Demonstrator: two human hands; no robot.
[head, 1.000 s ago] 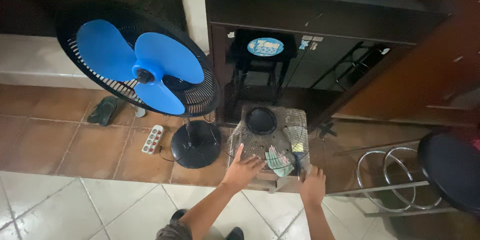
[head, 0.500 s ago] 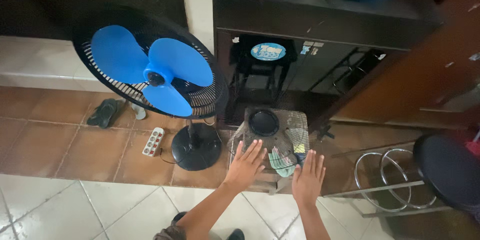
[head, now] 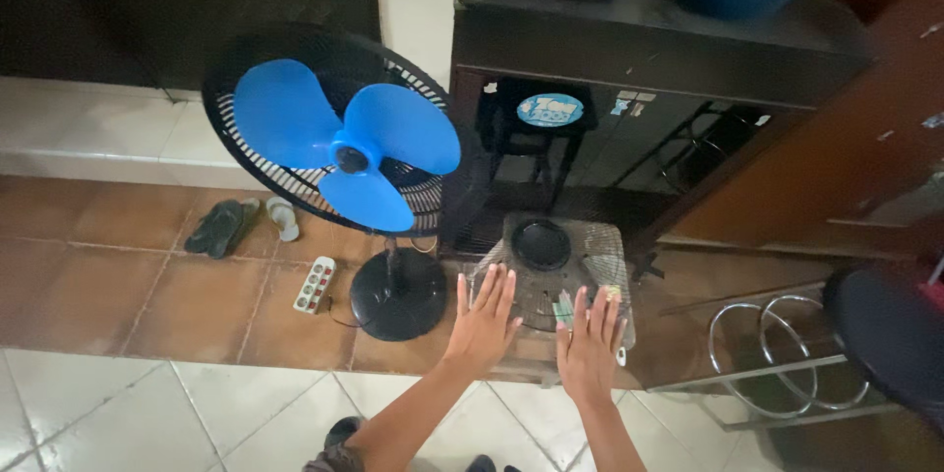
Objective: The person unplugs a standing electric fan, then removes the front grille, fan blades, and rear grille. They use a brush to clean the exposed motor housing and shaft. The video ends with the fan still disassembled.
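Noted: left hand (head: 482, 320) and right hand (head: 588, 346) flat, fingers spread, gripping nothing, above detached wire fan guard (head: 551, 270) (lying beside stripped blue-bladed fan (head: 344, 143)). Judged: reach stage; needs rim grasp.

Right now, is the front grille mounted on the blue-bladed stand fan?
No: the blue blades are uncovered, and the wire front grille lies flat beside the fan's base, under the left hand and right hand.

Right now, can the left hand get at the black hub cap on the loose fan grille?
Probably yes. The left hand lies flat over the grille's near edge, fingers pointing toward the hub cap, with nothing between.
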